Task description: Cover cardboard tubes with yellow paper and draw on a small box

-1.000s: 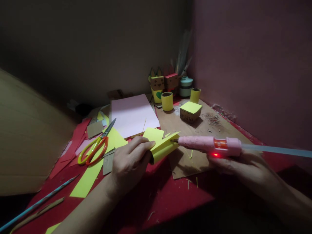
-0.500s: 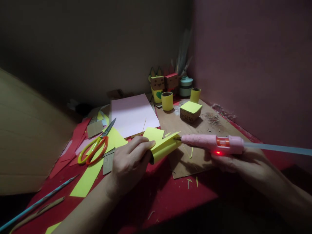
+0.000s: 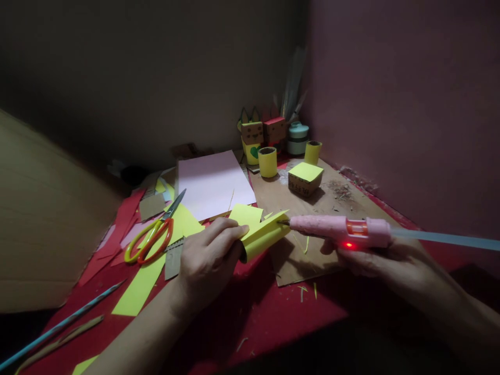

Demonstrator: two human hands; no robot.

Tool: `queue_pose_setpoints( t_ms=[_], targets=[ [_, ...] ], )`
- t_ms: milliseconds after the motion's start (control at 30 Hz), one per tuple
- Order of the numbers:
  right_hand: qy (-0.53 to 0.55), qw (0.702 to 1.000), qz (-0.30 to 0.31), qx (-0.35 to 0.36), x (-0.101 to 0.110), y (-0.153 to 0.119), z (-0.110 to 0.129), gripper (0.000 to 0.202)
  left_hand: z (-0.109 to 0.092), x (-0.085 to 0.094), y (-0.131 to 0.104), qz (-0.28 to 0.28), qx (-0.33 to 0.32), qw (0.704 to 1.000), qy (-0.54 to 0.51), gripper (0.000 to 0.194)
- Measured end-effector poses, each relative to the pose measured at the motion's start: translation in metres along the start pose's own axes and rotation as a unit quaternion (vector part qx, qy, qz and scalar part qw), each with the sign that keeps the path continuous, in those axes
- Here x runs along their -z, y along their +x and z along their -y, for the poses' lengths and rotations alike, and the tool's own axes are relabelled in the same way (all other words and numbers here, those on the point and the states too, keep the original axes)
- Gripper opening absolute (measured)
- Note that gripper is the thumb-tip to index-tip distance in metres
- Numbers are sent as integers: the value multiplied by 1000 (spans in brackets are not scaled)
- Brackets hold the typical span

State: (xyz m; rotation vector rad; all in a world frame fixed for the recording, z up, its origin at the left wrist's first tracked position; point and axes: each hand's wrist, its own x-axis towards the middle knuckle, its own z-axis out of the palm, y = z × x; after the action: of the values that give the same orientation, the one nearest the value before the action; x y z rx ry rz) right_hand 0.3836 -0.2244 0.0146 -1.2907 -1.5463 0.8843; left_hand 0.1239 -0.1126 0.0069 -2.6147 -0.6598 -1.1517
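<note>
Left forearm coming in from the bottom edge, slanting up and to the right, wrist almost straight. Left hand [image 3: 207, 263] back-up, fingers [image 3: 224, 229] curled and pointing right, thumb tucked under, pinching closed. Right forearm entering from the lower right corner, stretched toward the left. Right hand [image 3: 380, 260] palm up and low, fingers wrapped from below in a closed grip. Both hands apart, roughly level with each other.
</note>
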Motion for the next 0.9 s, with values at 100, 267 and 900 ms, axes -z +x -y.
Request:
queue_pose_setpoints(
  t_ms=[100, 267, 900],
  targets=[
    [3, 1000, 8, -2, 0, 1, 1, 36, 0, 0, 1, 1, -2, 1000, 0, 16],
    [-3, 1000, 0, -15, 0, -2, 2, 38, -1, 2, 4, -8, -4, 1000, 1, 16],
    [-257, 952, -152, 73, 31, -1, -14, 38, 2, 9, 5, 8, 121, 987, -108, 21]
  ],
)
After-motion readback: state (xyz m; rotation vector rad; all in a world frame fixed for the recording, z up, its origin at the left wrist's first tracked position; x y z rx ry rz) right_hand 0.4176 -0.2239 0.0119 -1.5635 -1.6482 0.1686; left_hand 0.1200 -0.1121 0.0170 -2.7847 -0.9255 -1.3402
